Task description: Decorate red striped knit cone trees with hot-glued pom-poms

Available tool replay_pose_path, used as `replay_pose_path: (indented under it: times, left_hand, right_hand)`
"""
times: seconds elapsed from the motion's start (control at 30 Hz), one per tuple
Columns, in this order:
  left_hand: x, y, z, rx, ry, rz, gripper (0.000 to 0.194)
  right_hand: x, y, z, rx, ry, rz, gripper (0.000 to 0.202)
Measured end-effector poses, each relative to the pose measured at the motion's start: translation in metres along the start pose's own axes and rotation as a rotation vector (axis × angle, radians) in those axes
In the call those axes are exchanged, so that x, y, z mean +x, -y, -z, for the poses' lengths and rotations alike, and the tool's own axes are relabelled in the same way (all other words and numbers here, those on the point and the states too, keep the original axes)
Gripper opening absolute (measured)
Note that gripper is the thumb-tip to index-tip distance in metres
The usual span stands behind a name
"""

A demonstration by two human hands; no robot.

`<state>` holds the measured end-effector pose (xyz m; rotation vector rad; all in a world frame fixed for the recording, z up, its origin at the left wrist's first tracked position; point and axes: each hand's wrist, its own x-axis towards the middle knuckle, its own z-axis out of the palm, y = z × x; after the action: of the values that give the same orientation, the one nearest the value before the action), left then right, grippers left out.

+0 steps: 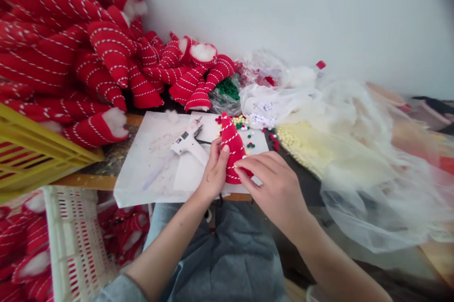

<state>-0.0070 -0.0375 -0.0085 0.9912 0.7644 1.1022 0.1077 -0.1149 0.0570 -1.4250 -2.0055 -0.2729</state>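
Observation:
My left hand is closed round the left side of a red cone-shaped felt hat with white twisted stripes. The hat stands tip up, a small red pompom at its point. At its lower front, the thumb and forefinger of my right hand pinch together against the cloth, on what looks like a tiny yellow pompom. Left of the hat, a white hot glue gun lies on white paper, a glue stick in its back end. Small red, green, white and yellow pompoms lie scattered behind and right of the hat.
A heap of stuffed red striped cones fills the back left. A yellow crate stands at the left edge, with a white basket below. To the right lie plastic bags and pale yellow pompoms. A bag of green pompoms sits behind.

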Motion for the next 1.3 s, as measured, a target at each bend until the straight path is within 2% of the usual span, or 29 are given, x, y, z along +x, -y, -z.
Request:
replay_pose_path:
  times: [0.13,0.4,0.5,0.57,0.67,0.73,0.77,0.8,0.9,0.93,1.0,1.1,1.2,1.3]
  left_hand:
    - [0.001,0.004,0.001,0.027,0.008,-0.031,0.029]
    - [-0.001,0.004,0.003,-0.040,0.013,0.047,0.029]
    - [-0.001,0.003,0.004,-0.057,0.014,0.045,0.031]
    - [0.000,0.007,0.005,-0.042,0.013,0.040,0.032]
    - [0.004,0.017,0.009,-0.057,-0.036,0.096,0.037]
    - [0.008,0.024,0.011,-0.109,-0.093,0.150,0.041]
    - [0.009,0.026,0.012,-0.131,-0.122,0.166,0.042]
    - [0.011,0.028,0.013,-0.146,-0.147,0.176,0.042]
    - [0.013,0.027,0.012,-0.170,-0.192,0.207,0.040]
    - [0.013,0.026,0.011,-0.181,-0.199,0.228,0.038]
    - [0.012,0.022,0.009,-0.201,-0.217,0.265,0.034]
    - [0.011,0.018,0.005,-0.213,-0.228,0.257,0.029]
    - [0.011,0.014,0.002,-0.216,-0.226,0.245,0.028]
    - [0.010,0.008,-0.001,-0.223,-0.248,0.268,0.027]
  right_hand:
    - [0.000,-0.005,-0.003,-0.068,0.015,-0.005,0.015]
    - [-0.003,-0.007,-0.010,-0.239,-0.022,-0.004,0.013]
    - [-0.002,-0.007,-0.010,-0.222,-0.024,0.002,0.014]
    - [0.002,-0.009,-0.003,-0.123,-0.051,0.002,0.014]
    - [0.011,-0.030,0.012,0.017,-0.146,-0.076,0.020]
    - [0.018,-0.057,0.014,0.005,-0.194,-0.179,0.022]
    - [0.021,-0.074,0.011,-0.007,-0.177,-0.238,0.022]
    - [0.024,-0.092,0.004,-0.018,-0.102,-0.299,0.023]
    - [0.031,-0.138,-0.026,-0.072,0.310,-0.440,0.029]
    - [0.033,-0.148,-0.038,-0.076,0.342,-0.446,0.031]
    - [0.036,-0.158,-0.058,-0.081,0.384,-0.439,0.034]
    - [0.041,-0.159,-0.075,-0.092,0.392,-0.430,0.025]
    - [0.044,-0.156,-0.078,-0.104,0.382,-0.446,0.018]
    - [0.044,-0.155,-0.072,-0.092,0.339,-0.465,0.016]
